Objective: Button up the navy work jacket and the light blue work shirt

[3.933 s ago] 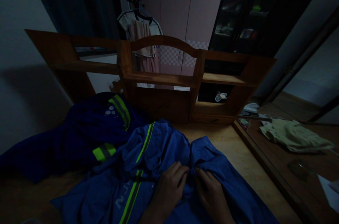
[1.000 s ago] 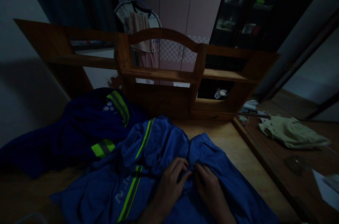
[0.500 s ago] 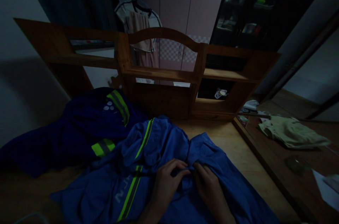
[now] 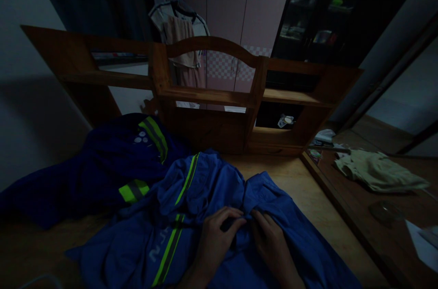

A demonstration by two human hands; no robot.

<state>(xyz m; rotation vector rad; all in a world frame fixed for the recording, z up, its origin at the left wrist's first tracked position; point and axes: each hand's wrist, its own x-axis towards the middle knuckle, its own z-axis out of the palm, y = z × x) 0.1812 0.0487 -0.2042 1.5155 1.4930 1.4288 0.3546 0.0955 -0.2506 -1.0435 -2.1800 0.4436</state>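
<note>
A blue work jacket (image 4: 191,216) with yellow-green reflective stripes lies spread on a wooden platform (image 4: 301,188). My left hand (image 4: 215,239) and my right hand (image 4: 270,241) meet at the jacket's front opening. Both pinch the cloth edges together with curled fingers. A darker navy garment (image 4: 112,166) with the same stripes lies bunched to the left, touching the jacket.
A wooden headboard with shelves (image 4: 208,93) stands behind the clothes. A small item (image 4: 285,121) sits in a shelf niche. A crumpled beige garment (image 4: 376,170) and a paper sheet (image 4: 422,245) lie on the floor at the right. Clothes hang on a rack (image 4: 179,29).
The hands stay at the jacket's front opening, shifting only slightly as the fingers work the cloth. The view has tilted a little.
</note>
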